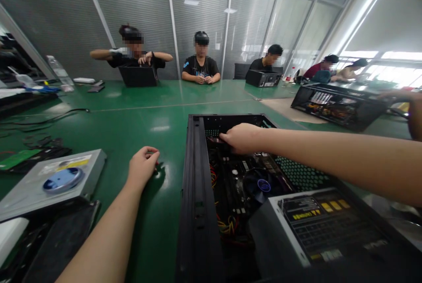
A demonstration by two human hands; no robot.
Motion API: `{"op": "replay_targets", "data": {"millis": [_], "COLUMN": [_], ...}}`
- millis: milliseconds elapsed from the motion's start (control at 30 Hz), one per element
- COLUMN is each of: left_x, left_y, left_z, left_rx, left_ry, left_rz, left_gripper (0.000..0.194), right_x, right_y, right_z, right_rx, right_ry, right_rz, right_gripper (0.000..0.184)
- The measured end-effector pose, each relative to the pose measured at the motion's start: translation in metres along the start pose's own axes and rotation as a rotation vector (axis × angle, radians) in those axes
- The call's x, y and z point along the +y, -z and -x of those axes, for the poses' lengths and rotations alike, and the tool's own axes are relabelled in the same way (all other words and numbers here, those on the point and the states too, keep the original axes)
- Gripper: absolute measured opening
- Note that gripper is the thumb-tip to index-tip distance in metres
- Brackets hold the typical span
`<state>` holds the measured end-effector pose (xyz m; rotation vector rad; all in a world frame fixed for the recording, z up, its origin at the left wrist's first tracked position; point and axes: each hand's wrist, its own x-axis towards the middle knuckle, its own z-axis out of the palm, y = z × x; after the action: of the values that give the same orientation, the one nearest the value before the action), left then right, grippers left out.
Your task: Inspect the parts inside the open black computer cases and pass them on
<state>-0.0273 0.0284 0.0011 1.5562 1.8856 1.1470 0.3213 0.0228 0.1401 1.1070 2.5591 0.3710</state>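
A black computer case [198, 177] lies open on the green table in front of me. My right hand [242, 137] reaches into its far end, fingers bent down and closed near the perforated wall; what they grip, if anything, is hidden. Inside the case are a motherboard [234, 172], a black cooling fan [263, 185] with a blue hub, and coloured cables [229, 226]. A labelled power supply [316, 217] sits at the near right. To the left of the case, my left hand [145, 164] rests at the table with thumb and fingers pinched; anything between them is too small to name.
At left lie a silver optical drive [74, 190] with a blue round object [64, 180] on it, a green circuit board [20, 158] and black cables [59, 112]. A plastic bottle [60, 73] stands farther back. Several people sit around the table; another open case [339, 105] is at right.
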Motion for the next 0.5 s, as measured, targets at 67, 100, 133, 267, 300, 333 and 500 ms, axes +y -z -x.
{"op": "replay_targets", "data": {"millis": [67,100,133,267,300,333,500], "left_x": [0.001,0.001,0.001,0.000,0.000,-0.001,0.001], "left_y": [0.000,-0.001,-0.001,-0.002,-0.002,-0.002,0.000], "left_z": [0.000,0.000,-0.001,-0.002,-0.003,-0.003,-0.002], "left_rx": [-0.008,-0.013,-0.020,-0.046,-0.050,-0.052,-0.065], "left_ry": [-0.001,-0.001,0.000,0.005,0.006,0.007,0.003], "left_rz": [-0.009,-0.016,-0.025,-0.054,-0.054,-0.055,-0.063], "left_gripper": [0.031,0.031,0.032,0.033,0.033,0.034,0.034], "right_x": [0.008,0.012,0.016,0.026,0.026,0.026,0.017], "right_y": [0.007,0.011,0.017,0.036,0.039,0.039,0.017], "right_z": [0.002,0.004,0.006,0.008,0.005,0.002,-0.022], "right_rx": [0.086,0.117,0.133,0.075,0.057,0.040,-0.126], "right_ry": [-0.044,-0.051,-0.050,-0.054,-0.065,-0.079,-0.068], "right_rz": [-0.050,-0.081,-0.113,-0.146,-0.137,-0.127,-0.078], "right_gripper": [0.059,0.063,0.064,0.039,0.034,0.030,0.023]}}
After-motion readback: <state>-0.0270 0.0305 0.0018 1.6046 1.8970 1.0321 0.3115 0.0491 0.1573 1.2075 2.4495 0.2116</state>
